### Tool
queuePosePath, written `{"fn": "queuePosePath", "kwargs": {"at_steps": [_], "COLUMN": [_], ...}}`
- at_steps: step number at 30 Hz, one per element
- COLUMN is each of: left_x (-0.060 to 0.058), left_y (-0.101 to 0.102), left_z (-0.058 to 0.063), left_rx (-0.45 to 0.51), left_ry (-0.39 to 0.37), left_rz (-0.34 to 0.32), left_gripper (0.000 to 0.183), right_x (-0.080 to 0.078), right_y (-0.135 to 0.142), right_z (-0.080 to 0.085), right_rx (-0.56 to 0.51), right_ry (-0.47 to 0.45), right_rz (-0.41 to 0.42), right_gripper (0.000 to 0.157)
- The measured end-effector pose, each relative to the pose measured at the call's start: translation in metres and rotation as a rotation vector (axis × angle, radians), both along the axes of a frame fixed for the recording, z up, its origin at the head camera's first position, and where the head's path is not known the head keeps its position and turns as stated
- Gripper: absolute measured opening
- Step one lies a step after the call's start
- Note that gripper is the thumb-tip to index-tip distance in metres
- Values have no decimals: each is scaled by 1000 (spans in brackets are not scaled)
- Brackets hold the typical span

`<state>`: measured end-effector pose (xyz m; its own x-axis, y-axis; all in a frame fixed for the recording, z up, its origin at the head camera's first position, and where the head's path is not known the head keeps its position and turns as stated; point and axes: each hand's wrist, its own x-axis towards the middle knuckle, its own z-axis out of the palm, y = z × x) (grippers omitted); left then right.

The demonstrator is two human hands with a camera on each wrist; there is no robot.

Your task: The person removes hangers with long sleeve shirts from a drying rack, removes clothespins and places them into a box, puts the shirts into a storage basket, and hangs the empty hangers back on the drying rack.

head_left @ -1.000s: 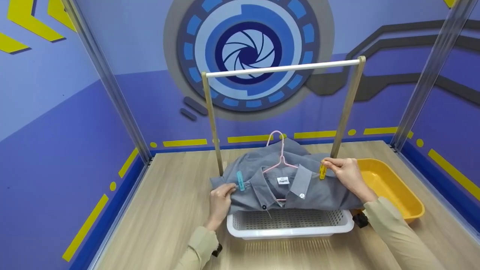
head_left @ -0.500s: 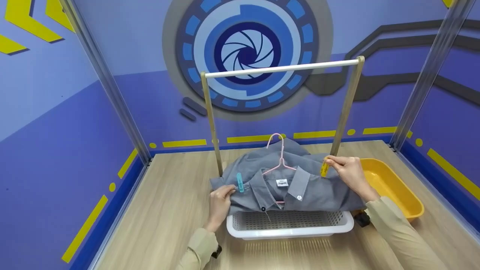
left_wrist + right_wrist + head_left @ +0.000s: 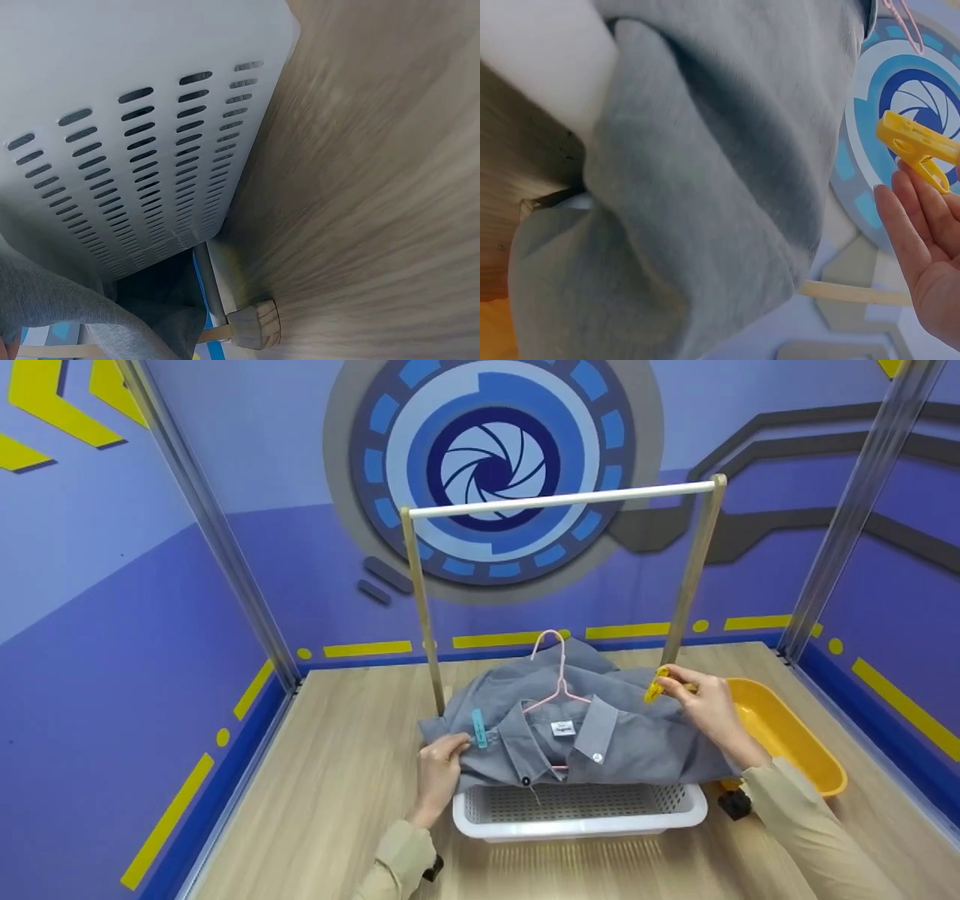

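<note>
Pinching yellow clothespin (image 3: 911,141) in right hand (image 3: 712,706), just apart from grey shirt (image 3: 649,750) draped over far side of white basket (image 3: 581,828) on desk (image 3: 337,780); pinching shirt's left part in left hand (image 3: 440,769), beside blue clothespin (image 3: 479,729).

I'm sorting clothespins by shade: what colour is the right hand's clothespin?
The clothespin is yellow; the right wrist view shows it best.

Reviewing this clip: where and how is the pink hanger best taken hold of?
Probably pinched at the neck just under its hook, coming from above. The pink hanger has its hook standing up clear of the cloth, while its arms run down inside the gray shirt, mostly hidden, leaving little else to grip.
</note>
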<state>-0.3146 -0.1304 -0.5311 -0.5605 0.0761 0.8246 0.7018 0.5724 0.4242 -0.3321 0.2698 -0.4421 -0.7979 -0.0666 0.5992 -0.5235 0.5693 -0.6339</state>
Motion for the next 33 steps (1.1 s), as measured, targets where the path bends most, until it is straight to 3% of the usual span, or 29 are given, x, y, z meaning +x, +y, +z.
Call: {"fn": "queuePosePath", "kwargs": {"at_steps": [11, 18, 21, 28, 33], "left_x": [1, -2, -1, 2, 1], "left_y": [-1, 0, 0, 0, 0], "left_z": [-1, -2, -2, -3, -3], "left_rx": [7, -22, -18, -12, -23], "left_ry": [-18, 52, 47, 13, 34], "left_rz": [7, 39, 38, 38, 38], "left_gripper": [9, 11, 12, 11, 11], "right_x": [1, 1, -1, -7, -7], "right_y": [15, 26, 32, 48, 59], "right_z": [4, 2, 1, -8, -12], "right_rx": [-37, -43, -48, 13, 26], "right_ry": [-82, -88, -108, -148, -171], "right_rz": [-14, -32, -47, -120, -137], "right_gripper": [32, 33, 36, 45, 46]}}
